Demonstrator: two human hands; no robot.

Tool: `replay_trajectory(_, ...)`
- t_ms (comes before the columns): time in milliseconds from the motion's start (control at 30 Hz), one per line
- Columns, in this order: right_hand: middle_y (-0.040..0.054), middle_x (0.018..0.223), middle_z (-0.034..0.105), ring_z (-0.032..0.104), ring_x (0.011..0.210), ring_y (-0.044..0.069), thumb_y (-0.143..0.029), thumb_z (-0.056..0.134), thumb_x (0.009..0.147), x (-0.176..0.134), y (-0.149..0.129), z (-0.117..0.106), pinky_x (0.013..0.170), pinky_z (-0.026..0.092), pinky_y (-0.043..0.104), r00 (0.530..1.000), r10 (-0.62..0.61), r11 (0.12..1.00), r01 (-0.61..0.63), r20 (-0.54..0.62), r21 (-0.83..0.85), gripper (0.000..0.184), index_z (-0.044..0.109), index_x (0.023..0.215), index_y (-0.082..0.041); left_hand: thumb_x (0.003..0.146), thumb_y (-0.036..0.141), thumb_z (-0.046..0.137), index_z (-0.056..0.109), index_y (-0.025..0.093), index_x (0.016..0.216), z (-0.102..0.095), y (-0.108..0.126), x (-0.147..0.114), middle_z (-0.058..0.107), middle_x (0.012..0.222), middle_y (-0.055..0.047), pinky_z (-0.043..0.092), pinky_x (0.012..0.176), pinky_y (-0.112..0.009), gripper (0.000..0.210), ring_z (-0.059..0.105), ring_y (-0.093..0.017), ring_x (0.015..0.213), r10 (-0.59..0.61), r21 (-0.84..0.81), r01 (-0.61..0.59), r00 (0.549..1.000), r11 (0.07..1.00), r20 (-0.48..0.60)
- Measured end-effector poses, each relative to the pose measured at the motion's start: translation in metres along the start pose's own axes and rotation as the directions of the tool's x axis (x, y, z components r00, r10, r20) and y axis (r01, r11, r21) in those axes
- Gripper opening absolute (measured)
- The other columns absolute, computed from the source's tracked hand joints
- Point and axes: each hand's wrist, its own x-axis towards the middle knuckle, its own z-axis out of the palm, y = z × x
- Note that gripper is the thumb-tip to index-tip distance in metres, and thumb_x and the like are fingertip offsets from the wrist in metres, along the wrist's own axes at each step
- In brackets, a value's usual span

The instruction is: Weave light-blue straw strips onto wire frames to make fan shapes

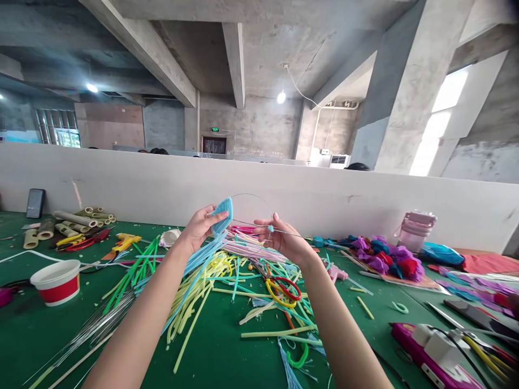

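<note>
Wire (245, 193) curves from the ribbed blue piece (223, 215), which the nearly closed left hand (197, 229) pinches above the table's (219, 340) far half; the right hand (287, 240), half open, touches this wire, its grip unclear.

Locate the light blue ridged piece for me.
In the head view, just left of centre, the left hand holds the light blue piece, with the right hand to its right and the white partition behind.
</note>
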Motion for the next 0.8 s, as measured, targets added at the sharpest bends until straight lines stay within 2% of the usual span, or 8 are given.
replay_trajectory(100,0.0118,0.104,0.073,0.068,0.081,0.015,-0.056,0.061,0.089,-0.003,0.000,0.006,0.067,0.054,0.022,0.986,0.023,0.995,-0.007,0.165,-0.098,0.049,0.070,0.114,-0.014,0.060,0.030,0.091,0.066,0.017,0.101,0.001,-0.001,0.003,0.071,0.078,0.000,0.055,0.055,-0.019,0.050,0.071,-0.014,0.065,-0.015,-0.029,0.013,0.997,0.999,-0.072)
replay_trajectory(167,0.0125,0.106,0.073,0.068,0.080,0.014,-0.056,0.064,0.087,-0.004,0.000,0.013,0.068,0.054,0.022,0.972,0.045,0.985,-0.004,0.230,-0.174,0.051,0.069,0.116,-0.014,0.058,0.029,0.092,0.065,0.017,0.102,0.001,-0.002,0.004,0.072,0.080,0.000,0.056,0.059,-0.020,0.053,0.070,-0.013,0.064,0.005,-0.041,-0.011,0.991,0.999,-0.132)
replay_trajectory(267,0.0136,0.108,0.073,0.069,0.078,0.014,-0.056,0.063,0.088,-0.004,-0.002,0.027,0.065,0.053,0.022,0.958,0.111,0.955,-0.030,0.263,-0.295,0.053,0.066,0.121,-0.014,0.057,0.030,0.092,0.064,0.016,0.102,0.002,-0.003,0.005,0.072,0.083,-0.001,0.056,0.062,-0.022,0.056,0.068,-0.011,0.061,0.055,0.001,-0.055,0.984,0.998,-0.170)
replay_trajectory(367,0.0127,0.106,0.073,0.069,0.076,0.014,-0.055,0.062,0.089,-0.004,-0.004,0.039,0.063,0.053,0.021,0.964,0.135,0.913,-0.031,0.231,-0.406,0.054,0.063,0.126,-0.015,0.056,0.036,0.092,0.063,0.016,0.105,0.002,-0.003,0.005,0.073,0.085,-0.003,0.054,0.059,-0.023,0.060,0.067,-0.012,0.060,0.070,0.081,-0.057,0.983,0.995,-0.169)
replay_trajectory(433,0.0124,0.108,0.073,0.071,0.080,0.015,-0.053,0.063,0.089,-0.004,-0.005,0.044,0.065,0.054,0.021,0.972,0.129,0.902,-0.033,0.196,-0.430,0.054,0.060,0.129,-0.017,0.057,0.039,0.091,0.063,0.017,0.108,0.001,-0.001,0.003,0.073,0.088,-0.004,0.053,0.059,-0.024,0.062,0.068,-0.014,0.063,0.071,0.145,-0.052,0.989,0.988,-0.127)
replay_trajectory(567,0.0133,0.116,0.071,0.072,0.085,0.016,-0.053,0.063,0.089,-0.004,-0.006,0.042,0.068,0.057,0.022,0.994,0.085,0.931,-0.053,0.074,-0.361,0.050,0.063,0.123,-0.017,0.062,0.043,0.088,0.066,0.018,0.111,0.003,0.003,-0.005,0.072,0.094,-0.005,0.052,0.061,-0.025,0.059,0.067,-0.015,0.066,-0.041,0.321,0.008,0.995,0.947,0.096)
replay_trajectory(700,0.0104,0.097,0.074,0.068,0.065,0.011,-0.055,0.062,0.089,0.001,-0.002,0.037,0.053,0.053,0.017,0.997,0.045,0.929,-0.066,-0.067,-0.364,0.043,0.071,0.100,-0.014,0.063,0.042,0.088,0.066,0.019,0.110,0.013,-0.001,-0.010,0.073,0.092,-0.004,0.051,0.063,-0.027,0.057,0.067,-0.016,0.068,-0.123,0.335,0.038,0.964,0.942,0.234)
replay_trajectory(800,0.0059,0.078,0.072,0.067,0.059,0.011,-0.047,0.068,0.087,0.005,0.000,0.035,0.049,0.050,0.016,0.988,0.017,0.913,-0.078,-0.154,-0.401,0.034,0.071,0.087,-0.013,0.065,0.044,0.086,0.066,0.018,0.108,0.019,-0.004,-0.011,0.073,0.093,-0.006,0.053,0.070,-0.030,0.054,0.069,-0.018,0.075,-0.143,0.289,0.058,0.949,0.956,0.282)
